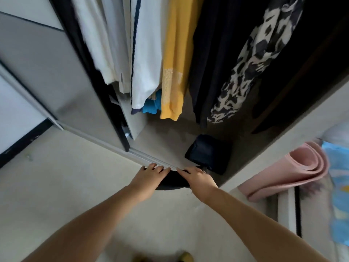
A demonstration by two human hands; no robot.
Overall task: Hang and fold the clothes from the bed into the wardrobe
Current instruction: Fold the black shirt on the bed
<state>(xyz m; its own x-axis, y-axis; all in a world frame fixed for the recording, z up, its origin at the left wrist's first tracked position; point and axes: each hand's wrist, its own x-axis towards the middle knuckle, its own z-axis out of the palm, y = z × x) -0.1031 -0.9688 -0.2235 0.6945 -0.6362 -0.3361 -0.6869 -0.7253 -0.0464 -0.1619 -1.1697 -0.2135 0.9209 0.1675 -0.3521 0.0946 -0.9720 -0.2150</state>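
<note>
A folded black garment (174, 180) sits low at the wardrobe's front edge, between my two hands. My left hand (149, 176) holds its left side, fingers curved over the top edge. My right hand (198, 178) holds its right side the same way. Just beyond them, on the wardrobe floor (162, 137), lies another folded dark garment (208, 153). Above hang white tops (143, 53), a yellow sweater (175, 63), dark clothes (213, 63) and a black-and-white patterned piece (249, 61).
The grey sliding door (52, 76) stands to the left, its track (145, 157) running under my hands. A rolled pink mat (294, 169) and blue patterned fabric (340, 186) lie at the right. Pale floor (75, 186) spreads below.
</note>
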